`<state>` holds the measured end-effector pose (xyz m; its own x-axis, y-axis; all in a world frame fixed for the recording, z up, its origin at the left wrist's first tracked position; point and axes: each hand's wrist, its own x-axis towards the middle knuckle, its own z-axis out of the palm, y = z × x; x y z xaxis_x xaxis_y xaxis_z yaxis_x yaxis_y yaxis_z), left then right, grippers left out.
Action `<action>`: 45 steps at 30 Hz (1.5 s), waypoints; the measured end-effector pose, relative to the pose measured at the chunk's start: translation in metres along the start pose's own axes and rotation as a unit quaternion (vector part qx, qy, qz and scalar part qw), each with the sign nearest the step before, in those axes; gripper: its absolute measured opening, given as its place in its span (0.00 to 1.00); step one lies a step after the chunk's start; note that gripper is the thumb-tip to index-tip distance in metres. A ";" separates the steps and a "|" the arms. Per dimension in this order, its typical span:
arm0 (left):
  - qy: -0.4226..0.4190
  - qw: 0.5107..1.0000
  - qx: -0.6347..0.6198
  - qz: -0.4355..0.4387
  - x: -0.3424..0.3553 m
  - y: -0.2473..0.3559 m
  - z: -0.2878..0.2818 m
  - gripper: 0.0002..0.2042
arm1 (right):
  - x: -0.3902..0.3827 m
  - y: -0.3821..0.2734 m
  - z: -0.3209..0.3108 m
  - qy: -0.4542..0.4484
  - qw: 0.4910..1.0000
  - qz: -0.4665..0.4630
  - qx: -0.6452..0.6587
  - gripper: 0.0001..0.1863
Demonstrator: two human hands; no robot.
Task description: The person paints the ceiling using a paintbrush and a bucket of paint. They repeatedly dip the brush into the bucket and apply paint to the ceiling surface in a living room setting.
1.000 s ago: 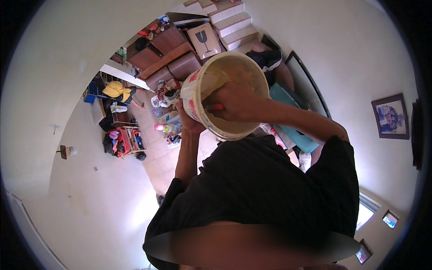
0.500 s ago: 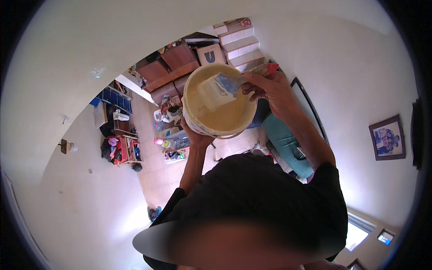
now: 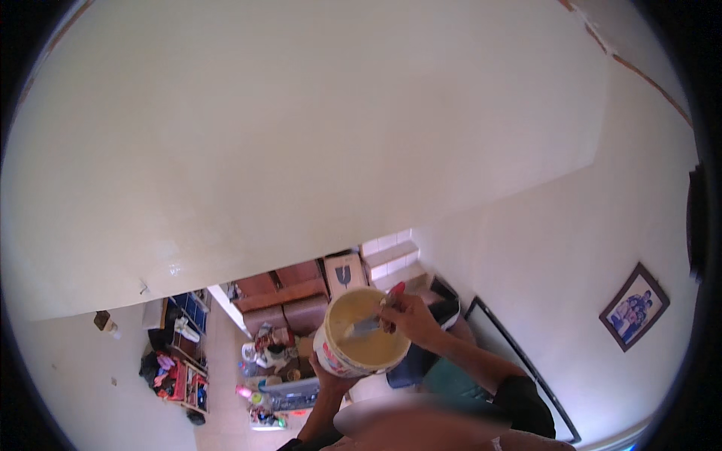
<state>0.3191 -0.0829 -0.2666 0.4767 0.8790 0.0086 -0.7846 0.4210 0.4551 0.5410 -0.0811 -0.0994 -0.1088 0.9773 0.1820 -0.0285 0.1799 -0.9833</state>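
A round white paint bucket (image 3: 337, 359) with a coloured print on its side is held up by my left hand (image 3: 331, 376), its fingers closed around the lower left wall. Cream-coloured paint (image 3: 376, 350) lies inside it. My right hand (image 3: 412, 322) grips a wide paintbrush (image 3: 367, 325) by its handle, the red end sticking up past the fingers. The brush head is inside the bucket, tilted down toward the paint. Whether the bristle tips touch the paint I cannot tell.
A large cream wall face (image 3: 301, 150) spans above the bucket. Beyond are a brown sofa (image 3: 304, 318), a cardboard box (image 3: 346, 272), and white-tiled stairs (image 3: 389, 259). A black rail (image 3: 519, 361) runs along the right, near a framed picture (image 3: 634, 307). Cluttered shelves (image 3: 177, 383) stand left.
The view has tilted up, so more wall shows and the bucket sits lower. The brush, earlier raised flat over the bucket's mouth, now points down inside it.
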 end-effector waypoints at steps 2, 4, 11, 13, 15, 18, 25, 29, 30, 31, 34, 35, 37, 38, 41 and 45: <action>-0.011 1.000 -0.018 -0.007 0.005 -0.001 -0.003 0.50 | 0.000 0.003 0.003 0.013 0.996 -0.018 -0.091 0.11; -0.011 0.999 -0.037 -0.016 0.006 -0.001 -0.002 0.49 | -0.004 -0.012 0.007 0.019 0.986 -0.046 -0.157 0.13; 0.009 0.999 0.010 0.033 -0.004 0.001 0.022 0.48 | -0.020 -0.010 0.009 -0.033 0.983 -0.060 -0.171 0.11; -0.034 0.998 -0.047 0.009 0.000 0.000 0.007 0.48 | -0.021 -0.011 0.006 -0.052 0.991 -0.044 -0.111 0.10; -0.048 0.997 -0.066 0.001 -0.001 0.001 0.007 0.48 | -0.022 -0.009 -0.004 -0.072 0.993 -0.058 -0.066 0.10; -0.022 0.999 -0.042 0.016 -0.005 0.001 0.011 0.48 | -0.018 -0.008 -0.012 -0.077 0.996 -0.039 -0.012 0.10; -0.033 0.999 0.016 0.020 -0.004 0.001 0.007 0.47 | -0.024 -0.012 -0.010 -0.092 0.995 -0.025 0.034 0.11; -0.029 0.999 -0.005 0.029 -0.001 0.002 0.003 0.47 | -0.022 -0.020 -0.017 -0.063 0.996 -0.060 0.037 0.11; -0.032 0.999 -0.021 0.019 -0.002 0.000 0.000 0.47 | -0.024 -0.020 -0.017 -0.055 0.996 -0.064 0.026 0.11; -0.035 0.999 -0.036 0.010 -0.004 0.000 -0.003 0.47 | -0.025 -0.014 -0.016 -0.063 0.996 -0.053 0.034 0.11; -0.026 0.999 -0.026 0.008 -0.005 0.005 0.012 0.47 | -0.029 -0.011 -0.009 -0.086 0.994 -0.037 0.059 0.11; -0.019 1.000 -0.019 0.015 -0.005 0.006 0.013 0.47 | -0.028 -0.013 -0.009 -0.074 0.994 -0.044 0.073 0.11; -0.020 0.999 -0.023 0.014 -0.008 0.007 0.010 0.47 | -0.026 -0.022 -0.011 -0.051 0.992 -0.059 0.102 0.10; -0.029 0.999 -0.032 0.013 -0.012 0.008 0.006 0.47 | -0.021 -0.030 -0.014 -0.046 0.988 -0.082 0.122 0.10; -0.007 0.999 -0.012 0.030 -0.015 0.009 0.015 0.50 | -0.002 -0.071 -0.029 -0.021 0.971 -0.164 0.175 0.10; -0.057 0.996 -0.063 0.019 -0.013 0.005 0.005 0.52 | 0.037 -0.151 -0.035 0.005 0.918 -0.367 0.150 0.11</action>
<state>0.3116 -0.0936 -0.2598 0.4819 0.8670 0.1273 -0.8429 0.4189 0.3378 0.5760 -0.0684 0.0559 0.0578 0.6069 0.7927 -0.3622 0.7526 -0.5499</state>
